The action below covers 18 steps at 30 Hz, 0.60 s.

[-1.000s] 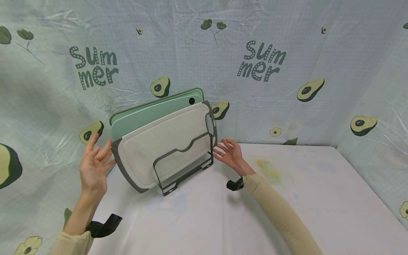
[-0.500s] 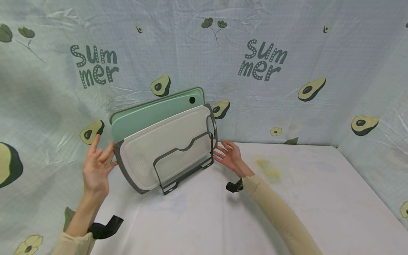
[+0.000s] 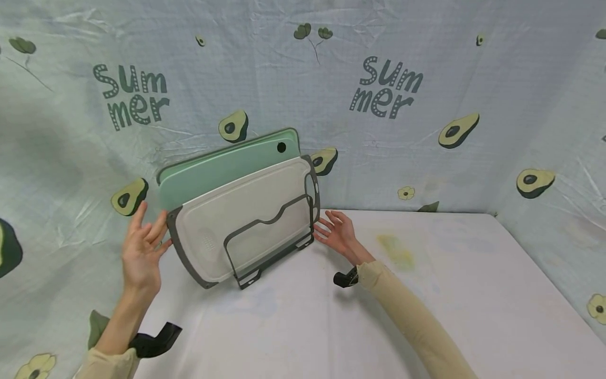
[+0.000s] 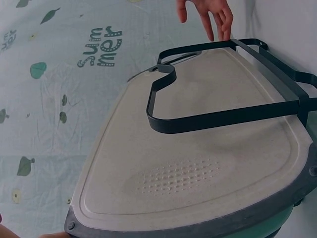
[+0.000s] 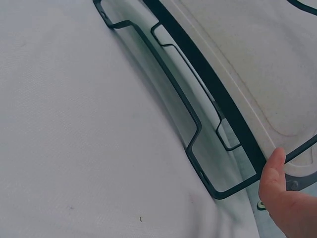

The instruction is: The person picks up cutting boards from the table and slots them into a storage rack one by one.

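On the tabletop (image 3: 426,295), a white cutting board (image 3: 246,216) stands tilted in a dark wire rack (image 3: 270,239), a green cutting board (image 3: 222,168) behind it; left hand (image 3: 141,250), fingers spread and holding nothing, sits just beside the white board's left edge; right hand (image 3: 338,232), fingers likewise spread, reaches the rack's right end.

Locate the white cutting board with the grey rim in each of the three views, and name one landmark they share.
Head: white cutting board stands centre-left in the rack, between the left hand and right hand.
Left wrist: the board fills most of the frame.
Right wrist: only its edge shows, top right.
Shared landmark: the dark wire rack.
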### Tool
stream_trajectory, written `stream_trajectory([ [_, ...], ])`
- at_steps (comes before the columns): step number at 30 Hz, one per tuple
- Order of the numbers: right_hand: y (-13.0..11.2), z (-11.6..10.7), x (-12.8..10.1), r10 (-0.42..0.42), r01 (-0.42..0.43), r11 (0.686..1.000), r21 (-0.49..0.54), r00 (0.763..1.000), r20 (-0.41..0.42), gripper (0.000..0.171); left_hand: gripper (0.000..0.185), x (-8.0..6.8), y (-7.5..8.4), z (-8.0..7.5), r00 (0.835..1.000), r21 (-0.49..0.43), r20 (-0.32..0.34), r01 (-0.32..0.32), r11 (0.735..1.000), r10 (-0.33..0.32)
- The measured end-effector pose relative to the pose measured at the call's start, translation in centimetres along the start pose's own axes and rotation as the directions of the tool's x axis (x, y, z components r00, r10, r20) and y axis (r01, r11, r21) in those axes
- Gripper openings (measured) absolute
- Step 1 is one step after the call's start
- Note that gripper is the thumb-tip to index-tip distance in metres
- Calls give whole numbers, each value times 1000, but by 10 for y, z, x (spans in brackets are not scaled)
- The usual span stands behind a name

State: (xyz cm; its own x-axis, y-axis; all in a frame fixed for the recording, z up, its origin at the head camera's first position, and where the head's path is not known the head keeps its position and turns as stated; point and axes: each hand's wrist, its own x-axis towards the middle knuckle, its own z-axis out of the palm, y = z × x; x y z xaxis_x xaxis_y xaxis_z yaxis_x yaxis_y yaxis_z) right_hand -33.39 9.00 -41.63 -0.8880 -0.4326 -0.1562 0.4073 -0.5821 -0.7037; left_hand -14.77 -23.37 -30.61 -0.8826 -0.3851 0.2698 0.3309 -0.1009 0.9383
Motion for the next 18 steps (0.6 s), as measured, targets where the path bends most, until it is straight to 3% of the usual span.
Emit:
stream_trajectory([
  [18, 3, -3, 1, -24, 24, 998, 50, 1000, -17, 58, 45, 0, 1, 0, 1000, -10, 15, 2, 1000, -2],
])
